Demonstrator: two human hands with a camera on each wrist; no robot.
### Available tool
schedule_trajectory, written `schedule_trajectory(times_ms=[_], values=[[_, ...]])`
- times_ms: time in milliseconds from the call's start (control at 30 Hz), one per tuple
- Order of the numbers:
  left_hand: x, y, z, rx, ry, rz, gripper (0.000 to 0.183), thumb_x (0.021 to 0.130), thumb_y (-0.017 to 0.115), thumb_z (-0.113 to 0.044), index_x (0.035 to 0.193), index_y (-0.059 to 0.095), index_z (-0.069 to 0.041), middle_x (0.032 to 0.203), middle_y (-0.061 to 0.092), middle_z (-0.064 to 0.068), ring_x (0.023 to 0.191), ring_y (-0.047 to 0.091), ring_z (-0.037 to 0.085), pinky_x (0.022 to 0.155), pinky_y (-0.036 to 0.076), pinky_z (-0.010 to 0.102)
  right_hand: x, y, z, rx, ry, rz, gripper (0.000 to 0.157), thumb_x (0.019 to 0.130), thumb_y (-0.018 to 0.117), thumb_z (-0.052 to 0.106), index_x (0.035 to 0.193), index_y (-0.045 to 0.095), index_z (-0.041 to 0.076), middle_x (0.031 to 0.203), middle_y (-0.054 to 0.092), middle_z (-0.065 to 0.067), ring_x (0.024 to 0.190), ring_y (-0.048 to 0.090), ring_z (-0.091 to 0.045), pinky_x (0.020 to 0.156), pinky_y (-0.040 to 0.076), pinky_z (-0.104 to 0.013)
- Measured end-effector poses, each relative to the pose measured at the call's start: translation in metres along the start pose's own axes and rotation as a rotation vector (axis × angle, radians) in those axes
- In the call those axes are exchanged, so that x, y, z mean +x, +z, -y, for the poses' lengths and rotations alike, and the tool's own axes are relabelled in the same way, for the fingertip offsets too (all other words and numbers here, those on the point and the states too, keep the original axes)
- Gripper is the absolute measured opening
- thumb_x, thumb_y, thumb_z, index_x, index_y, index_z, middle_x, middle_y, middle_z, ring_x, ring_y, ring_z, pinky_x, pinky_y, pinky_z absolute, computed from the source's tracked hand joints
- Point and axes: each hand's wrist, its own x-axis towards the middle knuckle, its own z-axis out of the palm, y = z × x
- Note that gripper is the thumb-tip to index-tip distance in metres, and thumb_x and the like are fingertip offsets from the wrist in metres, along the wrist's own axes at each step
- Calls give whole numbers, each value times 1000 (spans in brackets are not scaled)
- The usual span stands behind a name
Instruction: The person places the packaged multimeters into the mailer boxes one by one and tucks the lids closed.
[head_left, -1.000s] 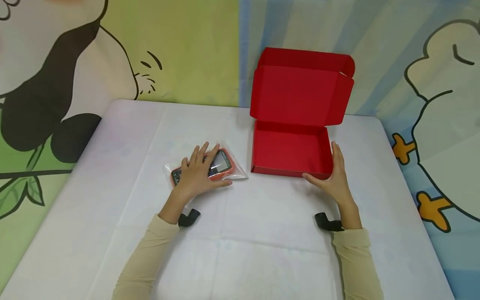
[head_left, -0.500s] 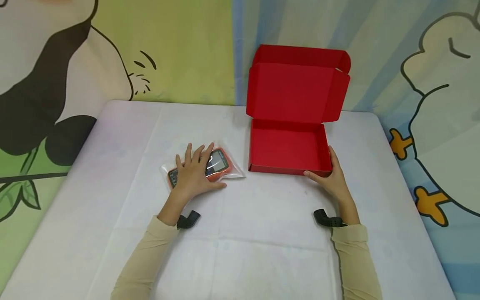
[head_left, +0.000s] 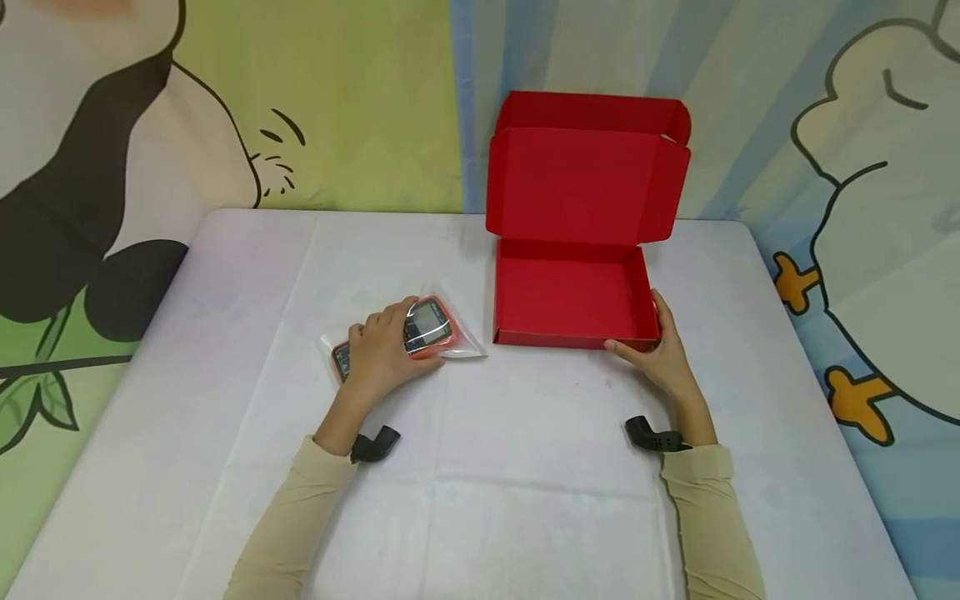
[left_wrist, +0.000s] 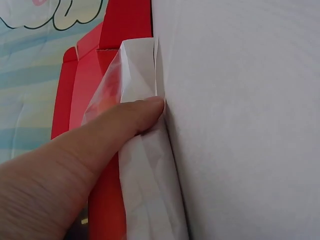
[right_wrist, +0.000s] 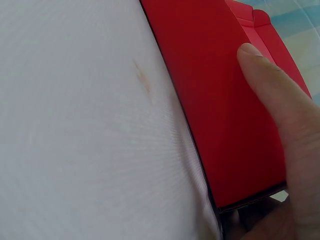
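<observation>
An orange-and-black multimeter (head_left: 429,323) with a grey screen lies in a clear plastic bag (head_left: 471,347) on the white table. My left hand (head_left: 379,352) grips it from above across its middle, which is hidden by the palm. In the left wrist view the thumb (left_wrist: 107,132) presses against the side of the bag (left_wrist: 150,195). To the right stands a red cardboard box (head_left: 572,292), its lid raised and its inside bare. My right hand (head_left: 670,360) holds its front right corner. The thumb (right_wrist: 275,87) lies on the front wall in the right wrist view; the fingers go round the side.
The white-covered table (head_left: 517,517) ends at a back edge just behind the box. A cartoon-printed curtain (head_left: 375,108) hangs behind and along the sides. The raised lid (head_left: 577,183) stands up near that curtain.
The left hand's spread fingers have curled in round the bagged multimeter. My right hand has closed onto the box corner. The whole view has shifted slightly; box and multimeter stay in place.
</observation>
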Motion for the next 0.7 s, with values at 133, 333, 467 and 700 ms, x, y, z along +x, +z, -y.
schedule_trajectory(times_ms=[133, 333, 467, 700], values=[[-1, -3, -1, -15, 11, -23, 96, 64, 86, -53, 142, 45, -16, 132, 58, 15, 111, 55, 39, 88, 36, 59, 5, -1, -13, 17, 14, -1, 103, 83, 75, 15, 157, 3, 10, 154, 24, -22, 136, 30, -42, 103, 38, -63], [-3, -4, -2, -37, 27, -40, 95, 62, 89, -48, 141, 48, -16, 134, 58, 15, 111, 56, 39, 87, 36, 57, 12, -1, -38, 5, 22, -10, 107, 82, 78, 23, 158, 2, 24, 157, 24, -15, 137, 30, -37, 103, 39, -61], [-3, -4, -5, -50, 37, -57, 95, 62, 89, -49, 141, 47, -17, 133, 58, 15, 111, 57, 39, 85, 38, 57, 12, 0, -42, -3, 30, -14, 107, 82, 78, 26, 158, 2, 26, 157, 24, -14, 138, 30, -36, 102, 41, -61], [-3, -8, -12, -132, 68, -95, 94, 64, 89, -46, 142, 46, -16, 135, 58, 13, 112, 58, 38, 83, 40, 55, 14, -1, -42, -5, 32, -7, 107, 82, 76, 21, 158, 1, 21, 158, 20, -18, 139, 26, -42, 101, 38, -65]])
